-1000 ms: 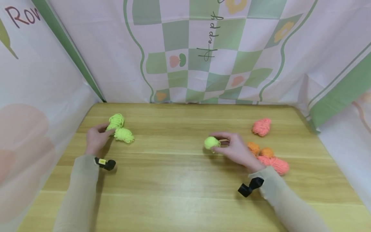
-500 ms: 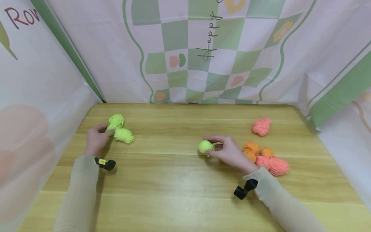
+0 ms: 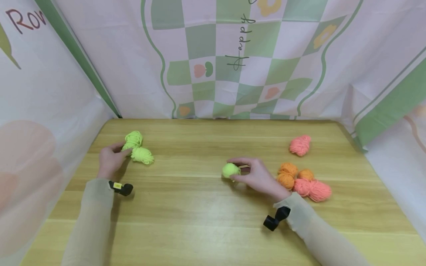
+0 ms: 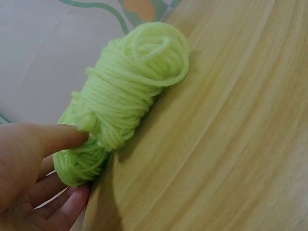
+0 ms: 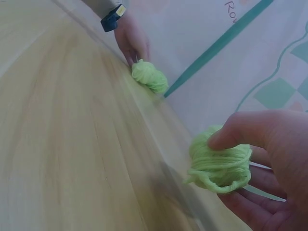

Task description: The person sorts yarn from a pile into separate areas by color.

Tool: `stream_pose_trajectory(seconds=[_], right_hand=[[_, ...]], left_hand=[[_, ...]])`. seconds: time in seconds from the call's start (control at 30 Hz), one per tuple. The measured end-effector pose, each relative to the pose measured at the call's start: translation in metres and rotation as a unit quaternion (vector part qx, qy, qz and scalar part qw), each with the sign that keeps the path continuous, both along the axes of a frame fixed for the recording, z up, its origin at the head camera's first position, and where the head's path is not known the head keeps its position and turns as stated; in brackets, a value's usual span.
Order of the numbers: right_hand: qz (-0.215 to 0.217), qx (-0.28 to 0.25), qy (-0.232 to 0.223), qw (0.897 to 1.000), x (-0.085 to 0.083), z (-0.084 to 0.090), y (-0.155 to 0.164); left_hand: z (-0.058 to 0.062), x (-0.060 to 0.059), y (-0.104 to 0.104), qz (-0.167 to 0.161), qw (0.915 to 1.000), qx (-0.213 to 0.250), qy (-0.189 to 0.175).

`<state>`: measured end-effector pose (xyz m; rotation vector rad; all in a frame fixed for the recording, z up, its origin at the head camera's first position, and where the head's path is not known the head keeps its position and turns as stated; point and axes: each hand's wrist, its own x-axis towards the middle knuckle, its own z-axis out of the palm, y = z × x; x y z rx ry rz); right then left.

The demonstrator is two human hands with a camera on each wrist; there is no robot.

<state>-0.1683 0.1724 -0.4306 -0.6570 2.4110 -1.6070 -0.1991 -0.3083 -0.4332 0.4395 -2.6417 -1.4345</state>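
**Small green ball in the right hand, green skeins steadied by the left**

The right hand (image 3: 257,177) holds a small green yarn ball (image 3: 230,170) near the middle of the table (image 3: 199,210). Its grip pinches the ball: in the right wrist view the thumb lies over the top of the ball (image 5: 220,160) and the fingers (image 5: 250,204) cup it from below. Whether the ball rests on the wood or sits just above it cannot be told from the head view.

Far over on the left side, the left hand (image 3: 109,159) is at the green skeins (image 3: 138,147), two bundles lying touching each other. The left wrist view shows that grip lightly pinched on the near end of the yarn (image 4: 127,96), with the thumb (image 4: 57,137) pressed in from above and the fingertips below.

Just beside the right hand, on its outer side, lie two orange balls (image 3: 287,174) and a pink skein (image 3: 314,189). Another pink skein (image 3: 300,144) sits apart, nearer the patterned backdrop cloth (image 3: 233,55).

As a judgement, the work in hand looks like gathering yarn by colour, and the step is the carry of the loose green ball. The ball is clear of the orange and pink cluster but well apart from the green skeins.

The next move would call for a firm but gentle pinch so that the soft winding neither slips nor unravels. It would also need a low path across the bare wood and a release close beside the green skeins without knocking them away from the left hand.
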Motion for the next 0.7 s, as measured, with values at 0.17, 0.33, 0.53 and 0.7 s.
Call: stream_pose_trajectory(seconds=[0.17,0.33,0.53,0.7], right_hand=[[0.005,0.004,-0.001,1.0,0.0,-0.002,-0.006],[0.01,0.0,-0.011,1.0,0.0,-0.005,-0.013],[0.021,-0.007,-0.022,1.0,0.002,-0.004,-0.021],[0.033,-0.001,-0.016,0.999,0.001,-0.007,-0.027]], left_hand=[[0.0,0.0,0.0,0.0,1.0,0.004,-0.001],[0.0,-0.001,-0.001,0.002,1.0,0.004,-0.006],[0.0,0.001,0.001,-0.002,1.0,0.003,0.001],[-0.001,0.0,0.0,-0.002,1.0,0.001,0.004]])
